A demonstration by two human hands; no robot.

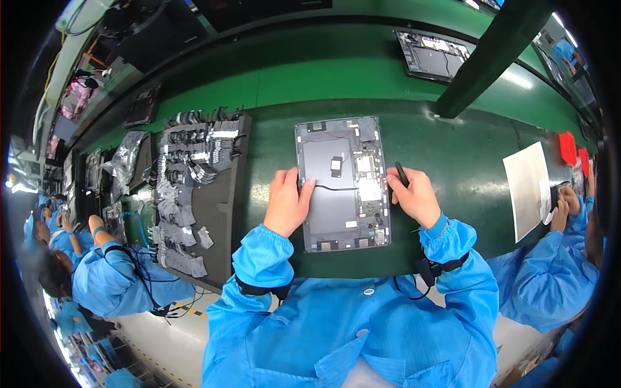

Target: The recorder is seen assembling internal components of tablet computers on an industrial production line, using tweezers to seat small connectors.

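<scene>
An open tablet-like chassis [326,213] lies flat in front of me on the green bench. Along its right half runs a circuit board [369,184] with pale shielded areas. A thin black cable [336,189] crosses the grey panel, below a small black module [336,167] with a white label. My left hand [284,205] grips the left edge of the chassis, thumb over the panel near the cable's end. In my right hand [417,199] is a black pen-like tool [402,173], pointing up and away; the fingertips are at the chassis's right edge.
Left of the chassis stands a dark tray [217,213] with rows of flat flex cables. A white sheet [527,191] and red bins [567,149] are to the right. A dark post [482,64] rises near another open chassis [432,55]. Co-workers sit on both sides.
</scene>
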